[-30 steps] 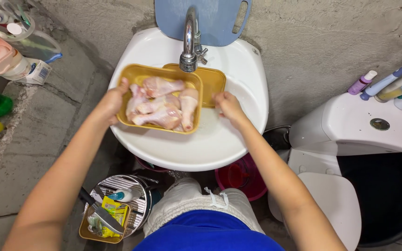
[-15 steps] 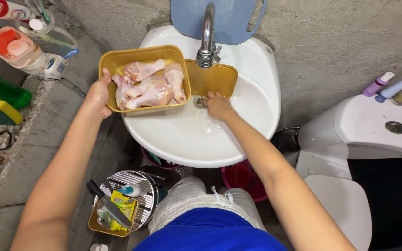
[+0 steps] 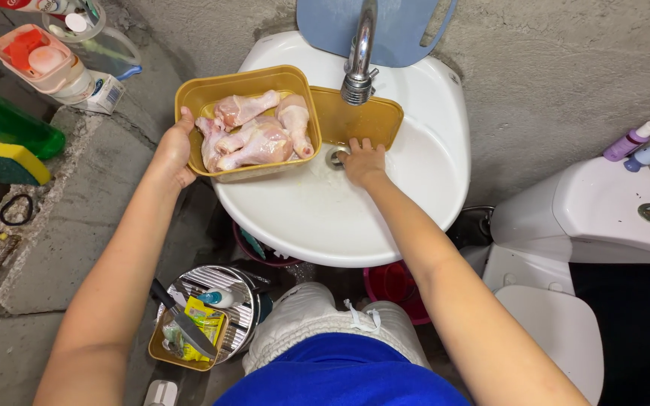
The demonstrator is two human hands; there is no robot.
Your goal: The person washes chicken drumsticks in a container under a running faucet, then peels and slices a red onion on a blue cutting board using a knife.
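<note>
My left hand point(image 3: 174, 149) grips the left rim of a yellow plastic container point(image 3: 244, 83) holding several raw chicken drumsticks point(image 3: 257, 135), lifted over the left side of the white sink basin point(image 3: 430, 135). My right hand point(image 3: 364, 160) rests in the basin, fingers spread beside the metal drain point(image 3: 335, 158). A yellow lid point(image 3: 362, 120) leans in the sink under the chrome tap point(image 3: 359, 64).
A blue cutting board point(image 3: 408, 26) stands behind the tap. A green bottle point(image 3: 9, 120), sponge point(image 3: 5, 162) and soap items sit on the concrete ledge at left. Below are a small tray with a knife point(image 3: 182, 327) and a metal lid; a white toilet point(image 3: 603, 218) stands at right.
My left hand lifted the container of chicken off the drain toward the sink's left side. My right hand let go of the container and moved down to the drain.
</note>
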